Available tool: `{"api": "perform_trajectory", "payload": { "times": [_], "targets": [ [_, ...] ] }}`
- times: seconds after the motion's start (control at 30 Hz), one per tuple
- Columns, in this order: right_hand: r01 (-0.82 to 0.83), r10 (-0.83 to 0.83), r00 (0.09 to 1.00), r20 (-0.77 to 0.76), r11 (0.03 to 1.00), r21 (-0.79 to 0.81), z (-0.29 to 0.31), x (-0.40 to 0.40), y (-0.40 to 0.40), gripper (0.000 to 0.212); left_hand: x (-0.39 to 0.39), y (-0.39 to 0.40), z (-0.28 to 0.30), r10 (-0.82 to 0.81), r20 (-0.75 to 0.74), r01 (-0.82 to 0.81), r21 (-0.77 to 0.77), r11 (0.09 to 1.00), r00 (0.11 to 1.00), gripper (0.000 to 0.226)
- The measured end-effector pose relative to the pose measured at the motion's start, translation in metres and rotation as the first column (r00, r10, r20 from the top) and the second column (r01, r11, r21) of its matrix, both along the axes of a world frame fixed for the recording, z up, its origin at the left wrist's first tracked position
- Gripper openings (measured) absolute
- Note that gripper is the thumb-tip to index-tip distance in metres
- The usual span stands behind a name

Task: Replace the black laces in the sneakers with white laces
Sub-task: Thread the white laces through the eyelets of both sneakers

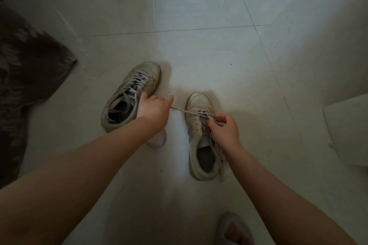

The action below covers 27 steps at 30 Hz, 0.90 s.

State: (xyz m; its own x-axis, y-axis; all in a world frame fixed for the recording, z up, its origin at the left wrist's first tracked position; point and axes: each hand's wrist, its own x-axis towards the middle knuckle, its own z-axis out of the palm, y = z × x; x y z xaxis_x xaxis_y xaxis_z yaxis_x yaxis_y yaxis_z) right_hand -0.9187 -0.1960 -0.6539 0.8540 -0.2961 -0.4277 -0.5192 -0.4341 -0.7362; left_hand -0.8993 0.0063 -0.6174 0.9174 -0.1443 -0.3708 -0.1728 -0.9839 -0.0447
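The pale flat lace (pixel 180 110) is pinched taut by left hand (pixel 154 110); right hand (pixel 224 128) fingers are closed on the worn white sneaker (pixel 200 137) lacing; tension should be kept even.

White sneakers (pixel 201 137) with pale laces (pixel 191 112) on grey-white tiles (pixel 199 49); dark patterned cloth (pixel 25 69).

A pale grey glossy tiled floor (pixel 199 49) fills the dim scene, its thin dark grout lines crossing toward one o'clock. A dark brown patterned cloth (pixel 25 69) lies at nine o'clock. A white rounded object (pixel 348 131) sits at three o'clock. Faint light streaks gleam at twelve o'clock.
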Motion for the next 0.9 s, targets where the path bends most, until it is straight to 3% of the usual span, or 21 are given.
{"api": "perform_trajectory", "payload": {
  "times": [0.1, 0.17, 0.27, 0.37, 0.43, 0.5, 0.57, 0.63, 0.7, 0.8, 0.87, 0.9],
  "targets": [
    [0.009, -0.009, 1.000, 0.008, 1.000, 0.012, 0.003, 0.000, 0.000, 0.021, 0.000, 0.006, 0.000, 0.093, -0.093, -0.109, -0.182, 0.977, 0.991, 0.009],
    [-0.005, 0.005, 1.000, 0.016, 1.000, -0.009, 0.004, -0.001, 0.000, 0.021, 0.002, 0.011, 0.003, 0.114, -0.119, -0.140, -0.243, 0.960, 0.986, 0.012],
    [-0.061, 0.062, 0.998, 0.013, 0.996, -0.067, 0.005, -0.001, 0.000, 0.019, 0.005, 0.014, 0.008, 0.136, -0.151, -0.171, -0.244, 0.955, 0.979, 0.015],
    [-0.075, 0.076, 0.997, 0.009, 0.995, -0.062, 0.009, 0.000, 0.000, 0.013, 0.004, 0.012, 0.016, 0.094, -0.129, -0.104, -0.074, 0.992, 0.987, 0.005],
    [-0.064, 0.065, 0.998, 0.015, 0.997, -0.052, 0.011, 0.001, 0.001, 0.010, 0.001, 0.008, 0.017, 0.065, -0.097, -0.065, 0.007, 0.998, 0.993, 0.010],
    [-0.062, 0.062, 0.998, 0.007, 0.997, -0.042, 0.011, 0.001, 0.002, 0.010, -0.001, 0.009, 0.014, 0.061, -0.107, -0.064, -0.027, 0.998, 0.992, 0.009],
    [-0.099, 0.102, 0.994, 0.035, 0.992, -0.072, 0.013, 0.000, 0.000, 0.015, -0.002, 0.013, 0.008, 0.111, -0.188, -0.149, -0.201, 0.968, 0.976, 0.011],
    [-0.194, 0.240, 0.958, 0.160, 0.947, -0.257, 0.020, -0.006, -0.003, 0.022, -0.003, 0.015, 0.008, 0.166, -0.304, -0.282, -0.392, 0.876, 0.938, 0.022],
    [-0.302, 0.481, 0.851, 0.210, 0.776, -0.554, 0.027, -0.011, -0.002, 0.020, 0.000, 0.012, 0.014, 0.229, -0.393, -0.423, -0.531, 0.734, 0.891, 0.028],
    [-0.468, 0.651, 0.758, -0.040, 0.501, -0.728, 0.030, -0.015, 0.005, 0.028, 0.012, 0.004, 0.025, 0.334, -0.486, -0.589, -0.684, 0.429, 0.808, 0.029],
    [-0.530, 0.636, 0.756, -0.156, 0.455, -0.715, 0.030, -0.009, 0.010, 0.033, 0.020, -0.001, 0.030, 0.366, -0.527, -0.617, -0.761, 0.199, 0.767, 0.029],
    [-0.550, 0.624, 0.758, -0.190, 0.456, -0.700, 0.031, -0.006, 0.011, 0.032, 0.024, -0.003, 0.031, 0.382, -0.534, -0.616, -0.776, 0.132, 0.754, 0.029]
  ]
}}
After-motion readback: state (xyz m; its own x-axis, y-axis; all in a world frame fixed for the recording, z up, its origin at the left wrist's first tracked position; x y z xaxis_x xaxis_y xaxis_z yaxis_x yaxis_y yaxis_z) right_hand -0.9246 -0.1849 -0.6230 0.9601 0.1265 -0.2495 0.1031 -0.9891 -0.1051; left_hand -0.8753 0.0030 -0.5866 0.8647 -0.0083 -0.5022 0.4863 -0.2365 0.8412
